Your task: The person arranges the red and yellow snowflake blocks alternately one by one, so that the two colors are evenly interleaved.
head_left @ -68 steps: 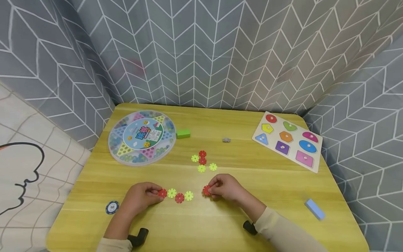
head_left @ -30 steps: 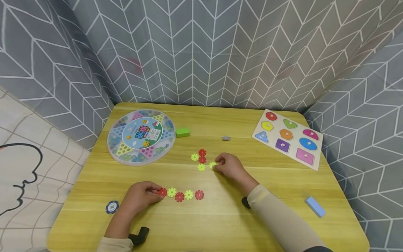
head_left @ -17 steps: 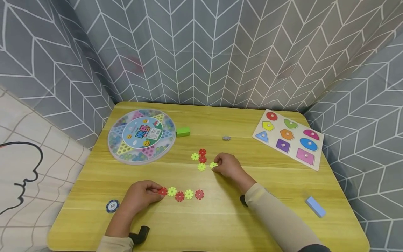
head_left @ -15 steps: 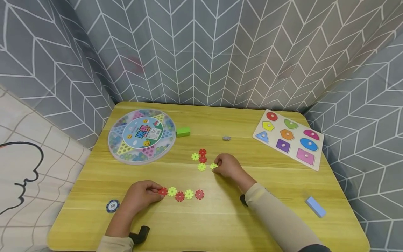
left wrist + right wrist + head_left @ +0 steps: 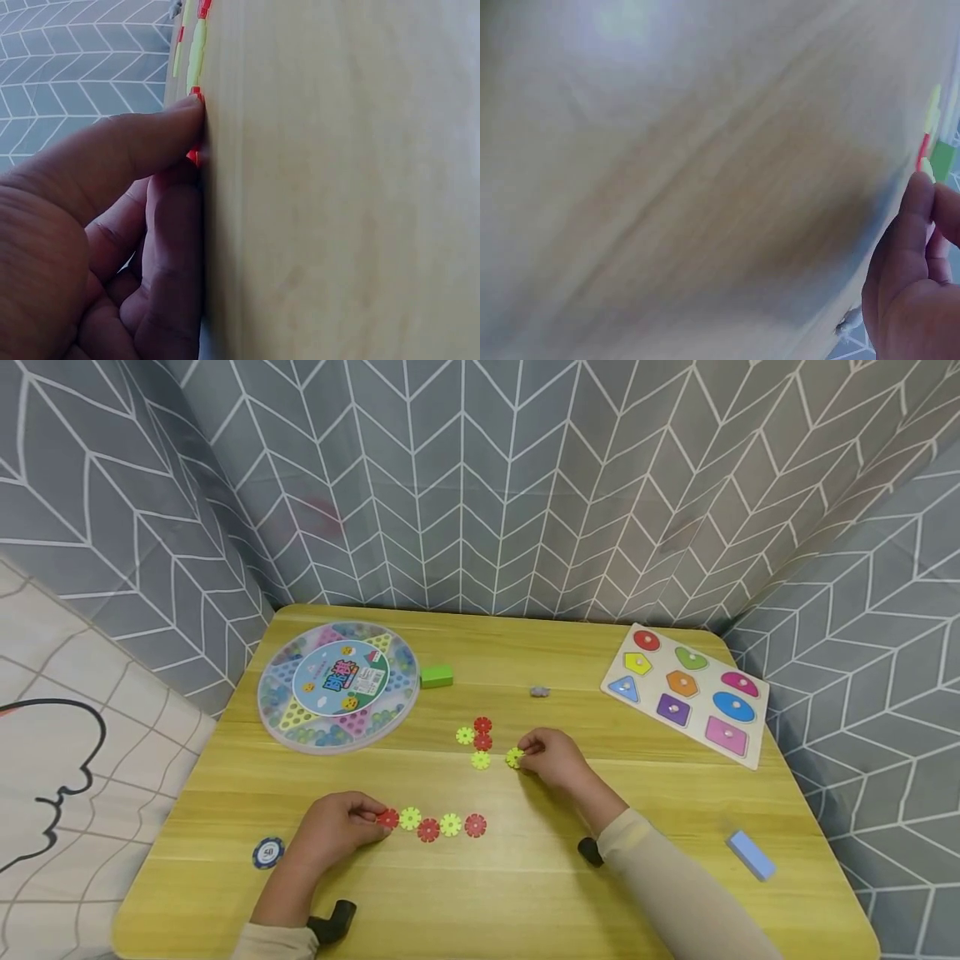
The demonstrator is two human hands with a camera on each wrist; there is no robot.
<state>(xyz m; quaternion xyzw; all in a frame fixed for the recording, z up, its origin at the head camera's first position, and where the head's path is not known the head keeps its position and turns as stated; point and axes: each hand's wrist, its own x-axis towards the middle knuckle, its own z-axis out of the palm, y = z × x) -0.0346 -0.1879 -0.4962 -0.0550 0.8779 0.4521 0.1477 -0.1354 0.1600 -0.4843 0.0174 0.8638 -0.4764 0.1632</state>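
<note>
My left hand [image 5: 335, 831] pinches a red snowflake disc [image 5: 387, 818], the left end of a row on the table. Rightward in that row come a yellow-green disc [image 5: 410, 818], a red one [image 5: 428, 830], another yellow-green one [image 5: 450, 824] and a red disc [image 5: 475, 825]. In my right hand [image 5: 558, 760], between thumb and fingertips, is a yellow-green snowflake disc [image 5: 514, 757]. Left of it lies a small cluster: two red discs [image 5: 483, 741] and two yellow-green ones [image 5: 480, 761]. The right wrist view mostly hides the held disc behind the fingers.
On the wooden table [image 5: 525, 893] lie a round marble game board [image 5: 341, 689], a green block [image 5: 437, 677], a small grey piece [image 5: 539, 692], a shape puzzle board [image 5: 686, 693], a blue block [image 5: 750, 855] and a poker chip [image 5: 267, 852]. Grey patterned curtains [image 5: 480, 485] surround it.
My right hand has released a red disc at the row's right end, moved up and taken the yellow-green disc, shifting it slightly right. My left hand has stayed on its red disc.
</note>
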